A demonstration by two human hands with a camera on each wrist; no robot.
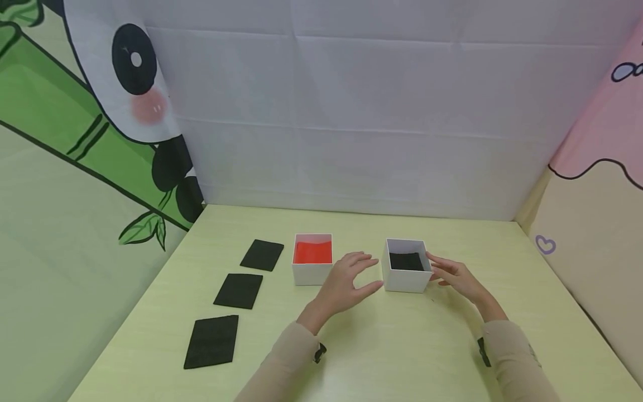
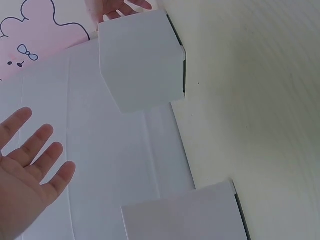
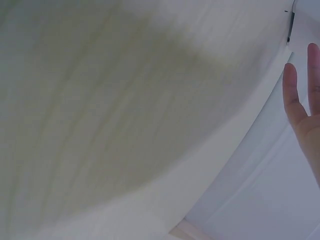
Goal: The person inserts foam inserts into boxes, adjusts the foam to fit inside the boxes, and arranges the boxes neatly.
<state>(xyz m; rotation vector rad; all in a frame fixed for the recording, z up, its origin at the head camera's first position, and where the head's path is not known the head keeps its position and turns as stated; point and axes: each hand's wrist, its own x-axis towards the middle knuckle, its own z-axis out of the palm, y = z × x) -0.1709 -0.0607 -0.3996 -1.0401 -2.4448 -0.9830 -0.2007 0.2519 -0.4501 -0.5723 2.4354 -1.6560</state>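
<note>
Two white open-topped boxes stand side by side. Folded red cloth shows inside the left box (image 1: 307,275), while black cloth (image 1: 407,261) lies in the right box (image 1: 408,282). My right hand (image 1: 458,279) is at the right box's right wall, fingertips right at its edge with the fingers extended. My left hand (image 1: 344,283) hovers between the boxes, thumb and fingers spread apart and nothing held, its fingertips a little short of the right box. In the left wrist view its fingers are loosely extended. The right wrist view catches only part of the right hand, fingers straight.
Three flat black squares lie in a slanting row on the left: a far one (image 1: 262,255), a middle one (image 1: 238,291) and a near one (image 1: 211,341). A pale hanging cloth (image 1: 351,139) closes off the table's back edge, with printed cloth at both sides.
</note>
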